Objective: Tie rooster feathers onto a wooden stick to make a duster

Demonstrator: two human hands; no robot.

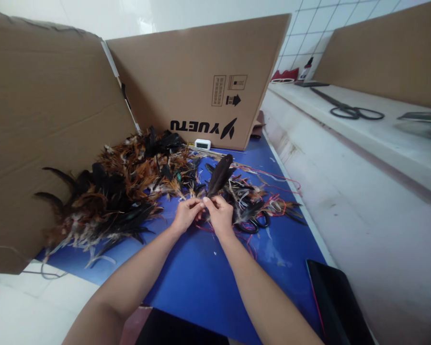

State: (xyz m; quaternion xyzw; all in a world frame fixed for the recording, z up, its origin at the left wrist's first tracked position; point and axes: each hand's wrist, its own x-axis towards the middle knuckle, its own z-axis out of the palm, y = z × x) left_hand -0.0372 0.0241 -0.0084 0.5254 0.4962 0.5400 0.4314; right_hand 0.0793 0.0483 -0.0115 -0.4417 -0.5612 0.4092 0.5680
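Note:
A dark feather (pixel 220 176) stands up from between my fingertips over the blue table (pixel 197 268). My right hand (pixel 221 213) is closed, thumb and fingers pinching the feather near its base. Beside it, my left hand (pixel 187 214) is closed too, its fingertips pressed together at the feather's lower end and meeting those of the right hand. Exactly how the left fingers grip the quill is partly hidden. Just right of my hands lie loose feathers (pixel 251 209), tangled red string (pixel 278 203) and black-handled scissors (pixel 249 226).
A large pile of brown and black feathers (pixel 129 187) covers the table's left side. Cardboard panels (pixel 197 72) stand behind and to the left, with a small white digital display (pixel 202 144) before them. Large scissors (pixel 348 108) lie on the right ledge. A black tablet-like object (pixel 337 302) lies front right.

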